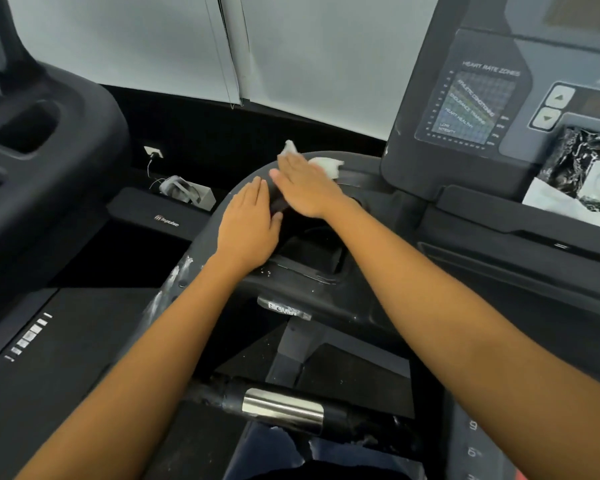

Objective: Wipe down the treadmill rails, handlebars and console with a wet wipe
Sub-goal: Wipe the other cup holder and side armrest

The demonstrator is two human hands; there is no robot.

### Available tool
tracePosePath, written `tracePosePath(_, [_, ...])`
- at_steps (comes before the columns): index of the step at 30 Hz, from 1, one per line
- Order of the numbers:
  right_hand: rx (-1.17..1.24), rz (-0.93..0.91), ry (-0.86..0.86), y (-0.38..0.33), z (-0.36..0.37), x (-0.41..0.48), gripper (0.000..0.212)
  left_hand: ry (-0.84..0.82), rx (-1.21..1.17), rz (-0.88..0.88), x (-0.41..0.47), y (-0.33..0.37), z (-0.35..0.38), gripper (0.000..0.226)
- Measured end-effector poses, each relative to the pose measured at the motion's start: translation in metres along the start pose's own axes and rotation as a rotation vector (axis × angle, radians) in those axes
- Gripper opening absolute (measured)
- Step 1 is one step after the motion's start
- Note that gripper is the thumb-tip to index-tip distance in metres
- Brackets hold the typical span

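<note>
White wet wipe [328, 165] — crumpled, on black console tray [364, 175]

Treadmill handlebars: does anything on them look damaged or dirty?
Yes. White flaky patches mark the left edge of the curved rail, and more speckle the lower grip bar. Peeling coating or residue: I cannot tell.

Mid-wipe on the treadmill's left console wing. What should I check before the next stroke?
1. The wipe under the right hand: ok, flat fingers press it onto the curved rail.
2. The left hand braced: ok, it rests flat on the rail beside the right hand.
3. Rail's outer edge clean: not ok, white smears show there.
4. The handlebar clean: not ok, white specks beside its metal sensor.
5. Dampness of the wipe: cannot tell.
</note>
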State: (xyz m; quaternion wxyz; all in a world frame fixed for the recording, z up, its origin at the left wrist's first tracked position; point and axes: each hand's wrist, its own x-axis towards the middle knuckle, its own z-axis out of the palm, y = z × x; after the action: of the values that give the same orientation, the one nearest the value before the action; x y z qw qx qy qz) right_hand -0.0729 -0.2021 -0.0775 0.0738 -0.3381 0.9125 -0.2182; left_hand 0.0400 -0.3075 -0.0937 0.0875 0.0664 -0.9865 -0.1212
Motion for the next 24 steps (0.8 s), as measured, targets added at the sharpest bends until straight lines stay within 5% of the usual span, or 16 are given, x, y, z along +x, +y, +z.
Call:
tracePosePath(3, [-0.019, 0.356, 0.197, 0.038, -0.015, -0.009, 0.064, 0.003, 0.023, -0.020, -0.002, 0.002, 0.003, 0.063])
tracePosePath(5, [-0.052, 0.498, 0.140, 0.040, -0.015, -0.012, 0.074, 0.013, 0.027, -0.028, -0.002, 0.003, 0.005, 0.063])
tracePosePath(8, [-0.078, 0.308, 0.101, 0.001, 0.005, -0.010, 0.076, 0.018, 0.007, -0.003, -0.002, 0.000, 0.006, 0.062])
tracePosePath(12, [0.058, 0.014, 0.021, -0.022, 0.019, -0.026, 0.051, 0.007, -0.010, 0.028, -0.002, -0.005, 0.003, 0.060])
tracePosePath(16, [-0.078, 0.277, 0.327, 0.021, -0.009, -0.049, 0.018, 0.005, -0.006, -0.018, -0.002, -0.001, 0.000, 0.066])
tracePosePath(19, [-0.139, 0.450, 0.352, 0.029, -0.025, -0.061, 0.018, -0.004, -0.007, -0.033, -0.002, 0.001, 0.000, 0.065])
tracePosePath(24, [-0.231, 0.337, 0.318, -0.021, -0.017, -0.047, 0.014, -0.015, -0.031, -0.036, -0.001, 0.003, -0.004, 0.065])
